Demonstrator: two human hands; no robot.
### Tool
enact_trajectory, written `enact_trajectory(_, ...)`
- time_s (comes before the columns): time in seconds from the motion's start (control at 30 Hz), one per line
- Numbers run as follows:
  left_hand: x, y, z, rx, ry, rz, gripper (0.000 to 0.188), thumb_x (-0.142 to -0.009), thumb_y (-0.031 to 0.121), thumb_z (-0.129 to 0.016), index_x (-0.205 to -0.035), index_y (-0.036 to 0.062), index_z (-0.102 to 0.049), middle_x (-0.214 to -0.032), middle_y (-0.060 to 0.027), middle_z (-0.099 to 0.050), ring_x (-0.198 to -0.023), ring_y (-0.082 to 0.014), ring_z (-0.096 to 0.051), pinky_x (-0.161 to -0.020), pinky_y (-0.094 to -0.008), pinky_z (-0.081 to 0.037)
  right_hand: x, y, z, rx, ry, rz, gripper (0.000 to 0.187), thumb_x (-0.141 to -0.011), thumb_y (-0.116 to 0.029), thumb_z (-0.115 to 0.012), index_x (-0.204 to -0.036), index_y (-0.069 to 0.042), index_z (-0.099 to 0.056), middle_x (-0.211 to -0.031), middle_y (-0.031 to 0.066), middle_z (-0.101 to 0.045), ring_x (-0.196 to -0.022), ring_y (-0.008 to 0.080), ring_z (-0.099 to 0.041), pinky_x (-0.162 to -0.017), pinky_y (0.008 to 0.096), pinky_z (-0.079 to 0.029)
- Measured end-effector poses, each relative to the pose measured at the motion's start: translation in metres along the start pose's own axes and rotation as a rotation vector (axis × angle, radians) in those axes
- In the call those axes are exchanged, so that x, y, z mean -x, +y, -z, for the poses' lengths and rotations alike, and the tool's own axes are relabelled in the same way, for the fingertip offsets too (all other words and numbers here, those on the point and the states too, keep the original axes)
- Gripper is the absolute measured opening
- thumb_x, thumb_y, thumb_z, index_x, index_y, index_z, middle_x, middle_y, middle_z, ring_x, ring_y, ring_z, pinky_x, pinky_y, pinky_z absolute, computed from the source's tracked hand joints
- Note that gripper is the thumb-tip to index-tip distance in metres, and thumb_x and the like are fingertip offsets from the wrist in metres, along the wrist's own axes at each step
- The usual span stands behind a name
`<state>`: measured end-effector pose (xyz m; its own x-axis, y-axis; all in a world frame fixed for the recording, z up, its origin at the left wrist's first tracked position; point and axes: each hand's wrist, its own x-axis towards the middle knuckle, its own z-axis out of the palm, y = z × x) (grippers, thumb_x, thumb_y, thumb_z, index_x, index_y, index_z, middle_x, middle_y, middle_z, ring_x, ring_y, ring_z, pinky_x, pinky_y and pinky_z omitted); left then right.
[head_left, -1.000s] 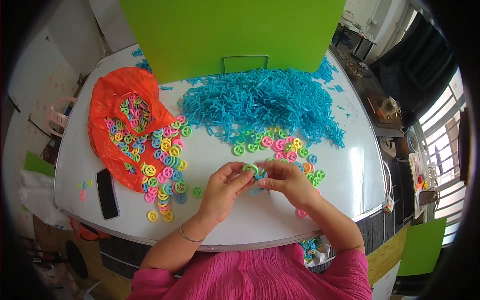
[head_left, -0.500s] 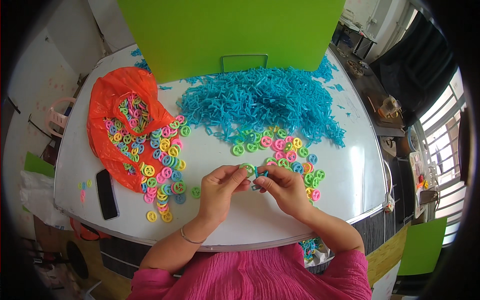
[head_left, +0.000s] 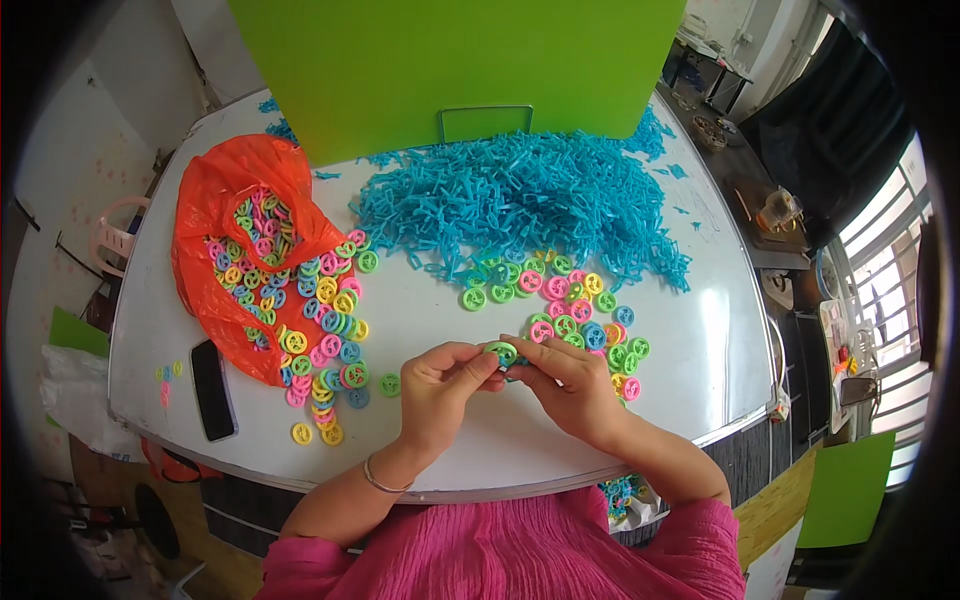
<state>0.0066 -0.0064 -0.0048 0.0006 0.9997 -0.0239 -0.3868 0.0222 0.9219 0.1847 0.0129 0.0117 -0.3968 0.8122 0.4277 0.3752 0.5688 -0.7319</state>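
My left hand (head_left: 442,385) pinches a small green plastic ring (head_left: 503,351) with a pattern of spokes inside it, thumb at its edge. Against the ring's right side, my right hand (head_left: 575,388) is closed on a small blue plastic clip, mostly hidden by the fingers. Both hands meet above the front middle of the white table (head_left: 480,460). Just left of my left hand lies a single green ring (head_left: 390,384). Beyond the right hand, a loose group of pink, green, blue and yellow rings (head_left: 582,311) is spread out.
A big heap of blue clips (head_left: 520,200) lies before an upright green panel (head_left: 460,60) with a wire handle. At left, a red plastic bag (head_left: 200,240) spills rings of several colours. A dark phone (head_left: 213,390) lies beside it near the table's front edge.
My right hand has come closer to the left, and its blue clip now meets the green ring. The ring has tilted flatter. The clip is more hidden than before.
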Motion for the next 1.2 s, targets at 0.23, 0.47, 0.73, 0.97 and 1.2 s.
enact_trajectory(0.23,0.004,0.001,-0.008,-0.102,-0.002,-0.176,0.015,-0.091,0.008,-0.066,-0.101,-0.0033,-0.068,-0.086,-0.0095,-0.070,-0.074,-0.0140,-0.068,-0.069,-0.0256,-0.057,0.002,-0.003,0.003,0.108,0.032,0.091,0.046,-0.081,0.002,-0.071,-0.126,-0.006,-0.062,-0.080,0.0081,-0.063,-0.064,0.0165,-0.059,-0.056,0.0292,-0.047)
enact_trajectory(0.47,-0.001,-0.001,-0.005,0.281,0.032,0.124,0.015,-0.092,0.009,-0.065,-0.102,-0.0030,-0.068,-0.088,-0.0096,-0.070,-0.077,-0.0140,-0.068,-0.072,-0.0266,-0.058,0.007,0.006,-0.014,-0.448,0.078,-0.213,0.043,-0.081,-0.001,-0.072,-0.124,-0.007,-0.064,-0.074,0.0099,-0.060,-0.060,0.0187,-0.056,-0.055,0.0322,-0.047)
enact_trajectory(0.73,0.006,-0.007,-0.004,-0.183,-0.016,-0.246,0.011,-0.093,0.006,-0.062,-0.100,-0.0022,-0.064,-0.092,-0.0114,-0.069,-0.075,-0.0178,-0.068,-0.068,-0.0298,-0.059,0.003,-0.006,-0.001,0.149,0.030,0.056,0.038,-0.087,-0.001,-0.067,-0.124,-0.005,-0.062,-0.084,0.0071,-0.068,-0.073,0.0128,-0.066,-0.062,0.0246,-0.053)
enact_trajectory(0.97,0.008,-0.005,-0.008,0.065,0.029,-0.077,0.012,-0.093,0.007,-0.062,-0.097,-0.0041,-0.065,-0.090,-0.0104,-0.069,-0.075,-0.0163,-0.068,-0.069,-0.0288,-0.059,0.006,0.001,-0.006,-0.211,0.052,-0.059,0.040,-0.085,0.000,-0.069,-0.124,-0.006,-0.063,-0.083,0.0091,-0.068,-0.069,0.0162,-0.065,-0.058,0.0267,-0.050)
enact_trajectory(1.2,0.011,-0.001,-0.010,-0.113,0.016,-0.122,0.013,-0.093,0.007,-0.062,-0.097,-0.0059,-0.065,-0.086,-0.0107,-0.070,-0.073,-0.0168,-0.069,-0.067,-0.0286,-0.059,0.003,-0.002,0.000,0.121,0.082,0.120,0.050,-0.078,0.001,-0.074,-0.126,-0.005,-0.062,-0.076,0.0071,-0.063,-0.062,0.0163,-0.060,-0.054,0.0281,-0.048)
